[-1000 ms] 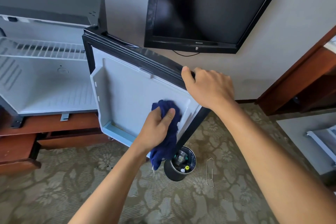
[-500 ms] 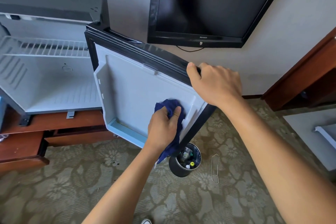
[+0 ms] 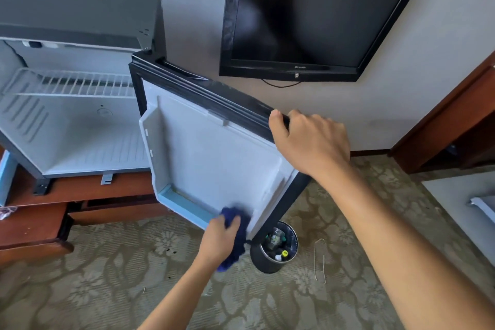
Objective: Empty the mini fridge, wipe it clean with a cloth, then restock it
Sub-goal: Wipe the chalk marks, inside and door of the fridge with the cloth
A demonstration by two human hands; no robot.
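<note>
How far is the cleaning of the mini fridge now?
Emptying looks done: the grey fridge interior with its white wire shelf shows nothing inside. Wiping is in hand: the left hand presses a dark blue cloth to the lower inner door panel, while the right hand grips the door's top edge. Restocking remains.

One mini fridge with one open door and one wire shelf, and one blue cloth on that door. Two hands: left hand, right hand. One television, one bin, one wire hanger.
</note>
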